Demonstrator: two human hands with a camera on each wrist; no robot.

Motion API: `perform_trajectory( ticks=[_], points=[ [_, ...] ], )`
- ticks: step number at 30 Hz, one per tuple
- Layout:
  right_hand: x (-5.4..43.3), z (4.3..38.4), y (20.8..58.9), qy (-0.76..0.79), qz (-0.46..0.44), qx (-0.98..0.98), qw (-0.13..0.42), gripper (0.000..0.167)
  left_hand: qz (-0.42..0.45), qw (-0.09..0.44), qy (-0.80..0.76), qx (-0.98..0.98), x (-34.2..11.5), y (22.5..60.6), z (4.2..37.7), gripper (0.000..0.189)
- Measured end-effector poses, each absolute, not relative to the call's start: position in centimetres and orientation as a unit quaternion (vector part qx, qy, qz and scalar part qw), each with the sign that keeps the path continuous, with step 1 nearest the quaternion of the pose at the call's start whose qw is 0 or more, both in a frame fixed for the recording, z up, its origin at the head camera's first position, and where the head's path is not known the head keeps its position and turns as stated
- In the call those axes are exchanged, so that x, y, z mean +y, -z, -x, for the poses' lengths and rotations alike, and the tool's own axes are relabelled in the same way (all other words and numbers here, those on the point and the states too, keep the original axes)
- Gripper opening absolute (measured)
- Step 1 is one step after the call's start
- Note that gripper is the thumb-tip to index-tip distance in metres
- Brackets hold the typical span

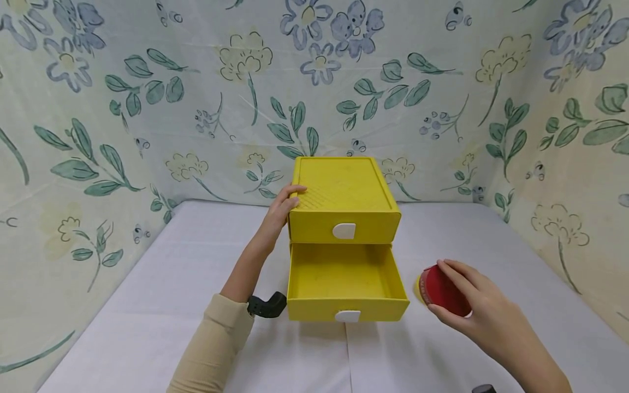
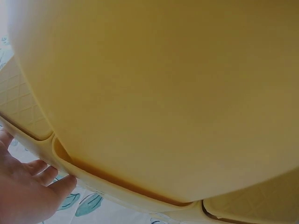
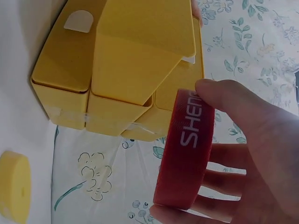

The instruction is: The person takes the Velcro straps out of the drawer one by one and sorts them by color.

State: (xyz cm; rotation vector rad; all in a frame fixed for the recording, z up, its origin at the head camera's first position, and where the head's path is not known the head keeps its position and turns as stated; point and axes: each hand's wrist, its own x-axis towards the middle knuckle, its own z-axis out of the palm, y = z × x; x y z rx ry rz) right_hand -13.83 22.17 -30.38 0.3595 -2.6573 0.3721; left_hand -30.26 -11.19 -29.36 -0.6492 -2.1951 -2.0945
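Pinching the red disc (image 1: 444, 292) is the right hand (image 1: 486, 303), its thumb pressing one side of the rim and its fingers curving round the other. White lettering is running along the disc's edge; in the right wrist view its end is disappearing under the thumb. Disc is sitting to the right of the yellow drawer unit (image 1: 344, 183), apart from it. Cannot tell whether it is touching the white table (image 1: 206, 262).

Left hand (image 1: 275, 215) is resting against the unit's left side, fingers reaching over the top edge, loosely extended rather than clenched. Left wrist view is showing only part of this hand, beside the yellow plastic.

Middle drawer (image 1: 312, 310) is standing pulled out; top drawer (image 1: 314, 228) and bottom drawer (image 3: 65, 60) are sitting closed. Each front is carrying a white handle (image 1: 344, 231).

Yellow disc (image 3: 15, 186) is resting on the table; from the head view it is peeking out past the red one. Beige sleeve (image 1: 206, 344) is covering the left forearm. Floral cloth (image 1: 324, 109) is hanging behind.
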Motion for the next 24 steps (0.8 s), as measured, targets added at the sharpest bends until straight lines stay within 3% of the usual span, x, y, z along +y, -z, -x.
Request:
perform_trajectory(
  ticks=[8, 24],
  points=[
    [23.2, 14.0, 31.9, -0.145, -0.102, -0.967, 0.184, 0.068, 0.212, 0.020, 0.675, -0.706, -11.2, 29.3, 30.2, 0.041],
    [25.5, 14.8, 34.8, -0.148, -0.014, -0.988, 0.050, 0.080, 0.210, 0.021, 0.675, -0.707, -11.2, 29.3, 30.2, 0.042]
  ],
)
